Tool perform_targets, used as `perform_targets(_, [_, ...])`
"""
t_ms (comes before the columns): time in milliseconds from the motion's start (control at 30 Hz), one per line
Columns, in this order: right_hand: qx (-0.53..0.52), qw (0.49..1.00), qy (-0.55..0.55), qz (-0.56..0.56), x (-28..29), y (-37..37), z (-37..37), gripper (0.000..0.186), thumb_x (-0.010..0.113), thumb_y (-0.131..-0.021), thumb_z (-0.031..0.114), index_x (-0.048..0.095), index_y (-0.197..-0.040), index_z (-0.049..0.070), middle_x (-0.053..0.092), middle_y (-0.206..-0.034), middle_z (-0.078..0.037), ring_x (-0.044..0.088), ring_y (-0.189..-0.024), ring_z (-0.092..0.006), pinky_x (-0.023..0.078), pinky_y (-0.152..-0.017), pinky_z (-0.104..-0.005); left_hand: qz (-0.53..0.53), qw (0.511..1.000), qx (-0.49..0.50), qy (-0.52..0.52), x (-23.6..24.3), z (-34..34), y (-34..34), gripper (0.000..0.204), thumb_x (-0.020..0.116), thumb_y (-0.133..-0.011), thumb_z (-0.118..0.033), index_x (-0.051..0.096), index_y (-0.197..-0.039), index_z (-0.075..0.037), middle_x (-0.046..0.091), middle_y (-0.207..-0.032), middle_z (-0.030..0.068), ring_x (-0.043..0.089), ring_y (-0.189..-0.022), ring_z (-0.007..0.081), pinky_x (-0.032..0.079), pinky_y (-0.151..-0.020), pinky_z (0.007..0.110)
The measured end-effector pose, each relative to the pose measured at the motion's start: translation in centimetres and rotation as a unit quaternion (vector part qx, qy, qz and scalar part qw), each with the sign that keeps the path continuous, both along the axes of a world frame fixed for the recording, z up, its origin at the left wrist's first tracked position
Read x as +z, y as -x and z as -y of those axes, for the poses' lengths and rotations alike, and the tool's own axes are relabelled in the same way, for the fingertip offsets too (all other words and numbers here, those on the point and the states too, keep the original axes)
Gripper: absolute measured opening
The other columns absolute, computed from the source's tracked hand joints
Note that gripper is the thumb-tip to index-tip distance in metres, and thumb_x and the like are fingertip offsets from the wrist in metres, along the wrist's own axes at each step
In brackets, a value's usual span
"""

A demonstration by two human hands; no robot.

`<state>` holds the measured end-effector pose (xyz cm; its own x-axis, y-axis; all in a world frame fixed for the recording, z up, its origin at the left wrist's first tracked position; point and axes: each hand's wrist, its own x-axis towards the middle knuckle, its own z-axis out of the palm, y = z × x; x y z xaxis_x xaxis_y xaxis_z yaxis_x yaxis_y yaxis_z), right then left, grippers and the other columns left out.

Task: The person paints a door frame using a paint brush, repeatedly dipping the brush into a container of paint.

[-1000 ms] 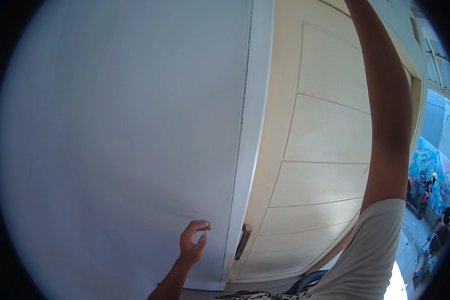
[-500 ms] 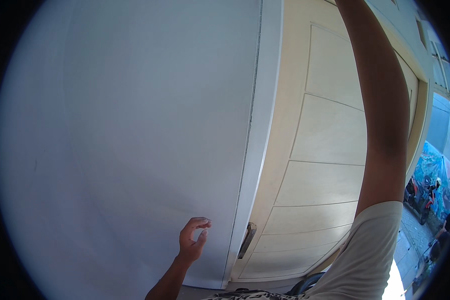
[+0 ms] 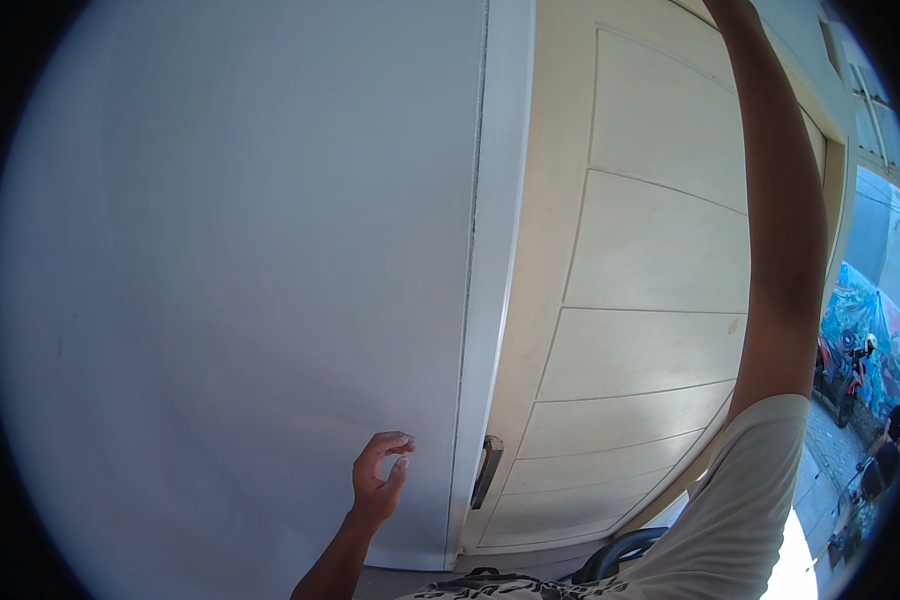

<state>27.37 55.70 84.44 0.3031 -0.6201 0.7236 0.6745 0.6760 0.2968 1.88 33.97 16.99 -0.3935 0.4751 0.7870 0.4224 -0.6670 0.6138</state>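
**Reaching toward a pale wall beside a cream door**

Curling loosely at about 6 o'clock in the head view, the left hand rises from the lower edge on a bare forearm. Its grip is partly closed: the fingers bend over toward the thumb with a small gap between them, and they pinch nothing. The hand sits in front of a broad, plain, pale grey-white wall, which fills everything from 7 o'clock round to 12 o'clock; whether the fingertips touch the wall cannot be told.

Just beside the hand, toward 5 o'clock, a white door frame runs from top to bottom. A dark, slim door handle stands upright close against that frame, near the hand but apart from it.

Past the frame, from 1 o'clock to 4 o'clock, is a cream panelled door with wide horizontal panels.

The right arm stretches up across the door toward 1 o'clock, a white short sleeve covering its upper part. The right hand is beyond the top of the picture, so its grip cannot be told.

At 3 to 4 o'clock, far off, a street shows with a parked red motorbike and a blue mural.
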Motion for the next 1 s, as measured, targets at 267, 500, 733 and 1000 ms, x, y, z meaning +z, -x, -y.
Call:
perform_targets(267, [0.237, 0.965, 0.091, 0.06, 1.7, -2.4, -2.6, 0.024, 0.071, -0.086, 0.02, 0.069, -0.082, -0.004, 0.071, -0.067, -0.015, 0.071, -0.061, -0.0238, 0.056, -0.059, -0.0372, -0.003, 0.999, -0.032, 0.014, 0.4, -2.9, -1.9, 0.026, 0.057, -0.094, 0.003, 0.059, -0.12, 0.0, 0.064, -0.115, 0.0159, 0.065, -0.105, 0.0246, 0.052, -0.095, 0.039])
perform_targets(500, [0.232, 0.957, 0.176, 0.0, 0.2, -16.4, -12.8, 0.018, 0.068, -0.091, 0.014, 0.067, -0.084, -0.002, 0.068, -0.07, -0.013, 0.067, -0.061, -0.022, 0.053, -0.056, -0.0365, -0.002, 0.999, -0.045, 0.016, 0.0, -4.4, -2.8, 0.025, 0.058, -0.095, 0.003, 0.059, -0.12, 0.0, 0.064, -0.115, 0.0156, 0.065, -0.105, 0.0241, 0.052, -0.094, 0.039])
perform_targets(733, [-0.04, 0.992, 0.054, -0.108, -0.4, -19.8, -15.7, 0.01, 0.063, -0.087, 0.013, 0.062, -0.083, 0.004, 0.064, -0.074, -0.022, 0.063, -0.073, -0.0409, 0.05, -0.067, -0.049, 0.01, 0.998, -0.054, 0.023, 0.2, -4.9, -3.7, 0.026, 0.057, -0.094, 0.005, 0.059, -0.12, -0.001, 0.064, -0.115, 0.0151, 0.065, -0.104, 0.0233, 0.052, -0.094, 0.038])
perform_targets(1000, [0.01, 0.999, 0.035, 0.033, 1.7, -8.2, -7.7, 0.017, 0.066, -0.089, 0.016, 0.066, -0.09, 0.0, 0.069, -0.082, -0.021, 0.068, -0.071, -0.0363, 0.052, -0.066, -0.0486, 0.004, 0.998, -0.063, 0.017, 0.7, -6.0, -5.3, 0.026, 0.057, -0.094, 0.003, 0.059, -0.12, 0.0, 0.064, -0.116, 0.0154, 0.066, -0.104, 0.024, 0.052, -0.094, 0.039])
